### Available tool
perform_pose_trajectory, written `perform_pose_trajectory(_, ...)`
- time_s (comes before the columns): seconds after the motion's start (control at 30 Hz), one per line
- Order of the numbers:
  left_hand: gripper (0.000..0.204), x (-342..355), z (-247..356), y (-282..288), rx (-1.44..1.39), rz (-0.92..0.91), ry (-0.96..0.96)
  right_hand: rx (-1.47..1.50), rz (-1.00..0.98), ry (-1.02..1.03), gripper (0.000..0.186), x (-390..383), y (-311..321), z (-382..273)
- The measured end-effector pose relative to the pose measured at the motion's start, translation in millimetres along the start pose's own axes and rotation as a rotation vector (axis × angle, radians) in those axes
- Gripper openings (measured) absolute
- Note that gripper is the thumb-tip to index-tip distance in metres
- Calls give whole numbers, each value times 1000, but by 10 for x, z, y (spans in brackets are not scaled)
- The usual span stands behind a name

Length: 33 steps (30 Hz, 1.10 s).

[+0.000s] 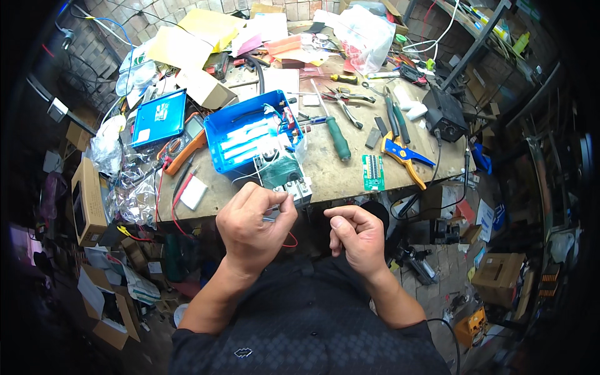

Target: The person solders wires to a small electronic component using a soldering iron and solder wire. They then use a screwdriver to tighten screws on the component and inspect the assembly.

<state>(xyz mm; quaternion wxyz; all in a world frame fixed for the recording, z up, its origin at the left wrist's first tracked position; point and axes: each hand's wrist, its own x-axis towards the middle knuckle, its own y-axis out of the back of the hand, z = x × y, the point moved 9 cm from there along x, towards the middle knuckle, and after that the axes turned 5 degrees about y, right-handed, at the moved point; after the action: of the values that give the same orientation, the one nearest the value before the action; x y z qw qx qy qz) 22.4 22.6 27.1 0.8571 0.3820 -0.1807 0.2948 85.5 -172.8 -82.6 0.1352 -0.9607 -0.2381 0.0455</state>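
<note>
My left hand (253,222) is pinched in a curl at the bench's front edge, just below a metal-and-green assembly (281,172); what its fingers hold is too small to make out, with thin wires nearby. To its right, my right hand (355,234) is loosely curled with the index finger out and nothing visible in it. The assembly rests against an open blue box (231,125) containing white-wrapped parts and wiring. A green circuit board (373,172) lies right of the assembly.
The cluttered bench (225,200) holds an orange multimeter (177,148), a blue lid (156,119), a screwdriver (337,140), pliers, a blue-yellow wire stripper (406,156), a black device (444,112), paper and bags. Cartons (497,272) and cables crowd the floor.
</note>
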Motion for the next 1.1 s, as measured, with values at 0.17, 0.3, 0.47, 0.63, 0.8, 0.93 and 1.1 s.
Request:
perform_pose_trajectory(0.17, 16, -9, 82, -63, 34, 45, -66, 12, 73, 16, 21, -83, 373, 14)
perform_pose_trajectory(0.3, 17, -35, 90, -68, 44, 69, -85, -49, 191, 47, 21, -119, 736, -45)
perform_pose_trajectory(0.47, 17, -35, 30, -65, 43, 75, -51, -51, 259, 83, 22, -178, 1018, -80)
perform_pose_trajectory(0.63, 17, -9, 56, -72, 36, 68, -67, -62, 283, 87, 22, -213, 1076, -70)
perform_pose_trajectory(0.8, 16, -13, 56, -73, 46, 69, -77, -122, 358, 153, 22, -233, 1350, -152)
perform_pose_trajectory(0.93, 12, -36, -26, -67, -38, 38, -8, -194, 501, 219, 22, -272, 1773, -335)
perform_pose_trajectory(1.1, 6, 21, -154, -43, -172, -60, 162, -167, 620, 248, 24, -341, 2356, -405)
